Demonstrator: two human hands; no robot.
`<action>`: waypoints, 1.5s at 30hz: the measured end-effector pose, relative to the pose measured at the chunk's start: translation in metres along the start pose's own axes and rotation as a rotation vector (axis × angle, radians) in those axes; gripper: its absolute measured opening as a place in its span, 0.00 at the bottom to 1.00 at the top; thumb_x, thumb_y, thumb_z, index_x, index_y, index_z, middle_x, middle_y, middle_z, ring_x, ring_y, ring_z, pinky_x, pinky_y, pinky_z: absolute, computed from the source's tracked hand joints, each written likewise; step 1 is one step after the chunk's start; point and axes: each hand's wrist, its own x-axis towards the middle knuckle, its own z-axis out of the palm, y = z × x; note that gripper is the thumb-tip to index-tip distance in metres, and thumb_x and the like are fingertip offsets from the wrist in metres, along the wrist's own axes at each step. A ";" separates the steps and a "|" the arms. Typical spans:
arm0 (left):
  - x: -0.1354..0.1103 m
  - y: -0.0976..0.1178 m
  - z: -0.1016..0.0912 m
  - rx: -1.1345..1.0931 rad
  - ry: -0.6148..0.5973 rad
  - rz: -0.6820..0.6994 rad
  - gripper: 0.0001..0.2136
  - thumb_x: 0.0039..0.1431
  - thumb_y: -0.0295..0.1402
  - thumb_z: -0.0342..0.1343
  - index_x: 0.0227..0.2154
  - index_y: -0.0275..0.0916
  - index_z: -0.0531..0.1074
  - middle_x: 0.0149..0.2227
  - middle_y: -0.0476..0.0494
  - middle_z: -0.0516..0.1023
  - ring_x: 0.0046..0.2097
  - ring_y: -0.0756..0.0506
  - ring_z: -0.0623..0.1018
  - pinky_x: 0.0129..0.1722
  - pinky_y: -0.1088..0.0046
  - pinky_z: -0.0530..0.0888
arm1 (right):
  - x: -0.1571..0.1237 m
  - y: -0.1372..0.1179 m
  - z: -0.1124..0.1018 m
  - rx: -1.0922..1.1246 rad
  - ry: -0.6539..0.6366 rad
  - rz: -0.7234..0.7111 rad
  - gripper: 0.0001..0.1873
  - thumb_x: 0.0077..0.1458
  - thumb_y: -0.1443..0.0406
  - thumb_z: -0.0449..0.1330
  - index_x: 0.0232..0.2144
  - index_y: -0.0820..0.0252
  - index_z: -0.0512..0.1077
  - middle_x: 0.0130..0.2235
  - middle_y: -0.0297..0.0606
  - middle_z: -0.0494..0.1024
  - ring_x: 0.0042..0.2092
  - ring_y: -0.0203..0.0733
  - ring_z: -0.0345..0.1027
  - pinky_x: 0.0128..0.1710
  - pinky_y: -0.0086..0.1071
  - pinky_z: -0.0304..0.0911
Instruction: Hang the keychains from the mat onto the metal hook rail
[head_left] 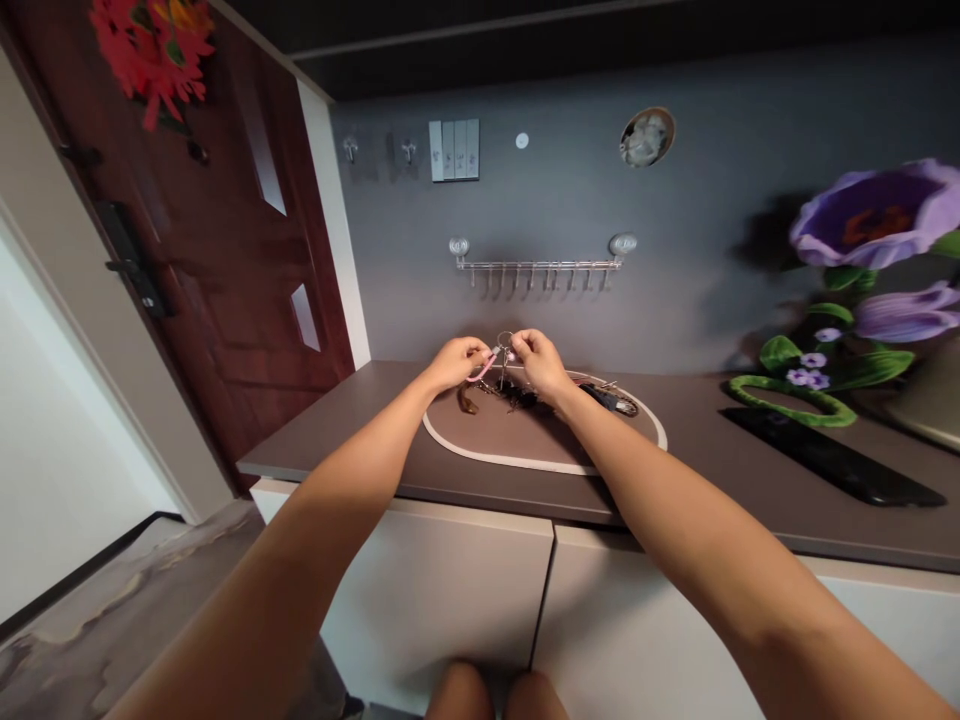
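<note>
My left hand (pixel 456 362) is closed, its fingers pinching a pink carabiner (pixel 481 372). Close beside it, my right hand (pixel 538 362) pinches a thin metal key ring (pixel 504 337) between thumb and finger. Something slim, perhaps a key, hangs between the hands, too small to make out. Beneath them on the brown countertop lies a dark bunch of small items (pixel 519 396), partly hidden by my right hand. A brown curved piece (pixel 468 402) rests below my left hand. Right of my right wrist lies a black item with a metallic end (pixel 611 399). A pale oval outline (pixel 510 462) surrounds these things.
A clear hook rail (pixel 540 266) is fixed to the grey wall behind. Switches (pixel 454 150) sit above it. Purple fabric flowers (pixel 874 225) and a long black object (pixel 832 458) are on the right. A dark red door (pixel 247 230) stands left; white cabinets (pixel 450 580) are below.
</note>
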 end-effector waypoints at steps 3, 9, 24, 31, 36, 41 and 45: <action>-0.003 0.004 0.001 -0.047 -0.052 0.003 0.11 0.50 0.37 0.51 0.27 0.33 0.71 0.24 0.48 0.71 0.25 0.52 0.68 0.27 0.77 0.65 | 0.000 0.001 0.001 0.070 0.000 0.018 0.10 0.48 0.59 0.52 0.27 0.61 0.63 0.25 0.30 0.64 0.28 0.31 0.56 0.33 0.28 0.55; -0.003 0.008 0.002 0.012 0.051 0.001 0.11 0.52 0.36 0.48 0.28 0.34 0.71 0.27 0.47 0.73 0.28 0.51 0.70 0.30 0.76 0.66 | -0.001 -0.002 0.003 0.121 0.026 0.051 0.13 0.46 0.56 0.54 0.26 0.61 0.63 0.24 0.29 0.63 0.27 0.31 0.56 0.33 0.28 0.55; 0.013 -0.019 -0.009 0.160 0.568 -0.233 0.10 0.55 0.33 0.43 0.29 0.36 0.69 0.27 0.44 0.75 0.30 0.49 0.72 0.32 0.75 0.66 | 0.016 -0.031 0.016 0.284 0.119 0.197 0.11 0.45 0.58 0.56 0.25 0.60 0.62 0.23 0.29 0.64 0.26 0.31 0.59 0.30 0.28 0.60; 0.016 -0.026 -0.013 0.016 0.640 -0.398 0.11 0.55 0.34 0.43 0.28 0.37 0.69 0.28 0.45 0.75 0.30 0.49 0.73 0.31 0.75 0.66 | 0.059 -0.052 0.040 0.319 0.149 0.287 0.05 0.50 0.66 0.52 0.24 0.61 0.62 0.20 0.29 0.63 0.23 0.30 0.61 0.28 0.31 0.66; 0.017 -0.029 -0.015 -0.031 0.664 -0.448 0.11 0.54 0.33 0.43 0.30 0.37 0.69 0.29 0.46 0.76 0.29 0.50 0.73 0.31 0.75 0.66 | 0.082 -0.056 0.057 0.325 0.195 0.328 0.08 0.52 0.69 0.50 0.22 0.62 0.62 0.18 0.29 0.62 0.22 0.28 0.60 0.26 0.29 0.67; 0.017 -0.029 -0.018 -0.012 0.678 -0.463 0.11 0.54 0.33 0.43 0.30 0.37 0.70 0.29 0.45 0.76 0.32 0.49 0.74 0.33 0.74 0.67 | 0.096 -0.056 0.068 0.370 0.283 0.391 0.10 0.53 0.70 0.49 0.21 0.62 0.61 0.17 0.28 0.62 0.20 0.28 0.59 0.24 0.28 0.67; 0.017 -0.029 -0.018 -0.016 0.672 -0.465 0.11 0.55 0.32 0.42 0.30 0.37 0.69 0.30 0.44 0.76 0.33 0.49 0.74 0.33 0.74 0.67 | 0.101 -0.057 0.074 0.394 0.323 0.430 0.10 0.53 0.70 0.50 0.20 0.62 0.60 0.17 0.29 0.64 0.20 0.28 0.60 0.24 0.27 0.67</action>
